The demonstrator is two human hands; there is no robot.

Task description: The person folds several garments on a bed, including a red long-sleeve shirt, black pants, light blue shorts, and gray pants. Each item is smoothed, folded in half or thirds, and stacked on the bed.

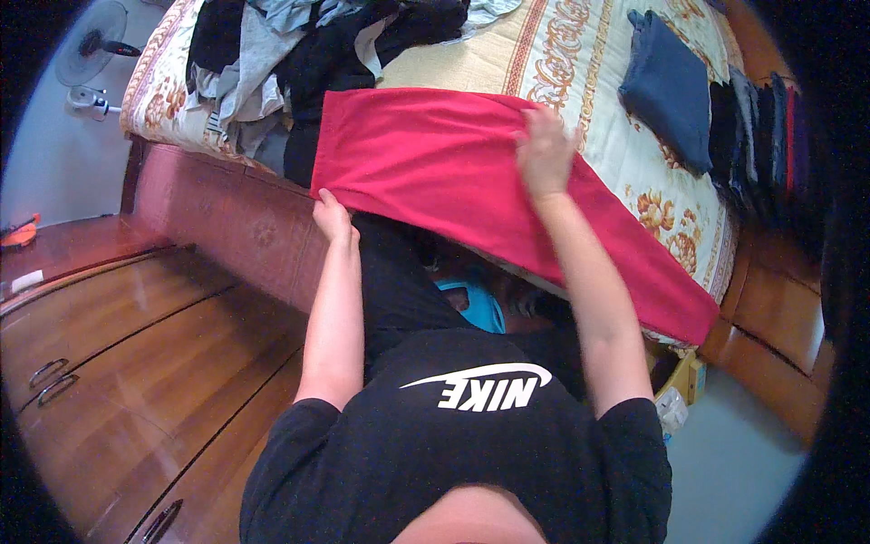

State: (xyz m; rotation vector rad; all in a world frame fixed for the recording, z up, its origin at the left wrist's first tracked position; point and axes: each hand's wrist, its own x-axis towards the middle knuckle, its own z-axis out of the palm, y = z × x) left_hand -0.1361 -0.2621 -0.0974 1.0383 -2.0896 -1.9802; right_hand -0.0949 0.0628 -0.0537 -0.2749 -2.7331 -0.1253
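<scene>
Red garment [453,172]: left hand [332,218] pinching its edge, right hand [544,154] flat on top, blurred; folded stack [757,127] done, unfolded clothes heap [299,54] left.

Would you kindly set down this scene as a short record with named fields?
Setting: bed with a cream and gold patterned cover, wooden cabinets beside it
Left hand: grips the near edge of the red garment
Right hand: flat on top of the red garment, blurred
Red garment: spread across the bed's edge, one end hanging over the side
Unsorted pile: dark and grey clothes, far left of the bed
Folded stack: dark clothes, far right
Fan: on the floor, upper left
</scene>
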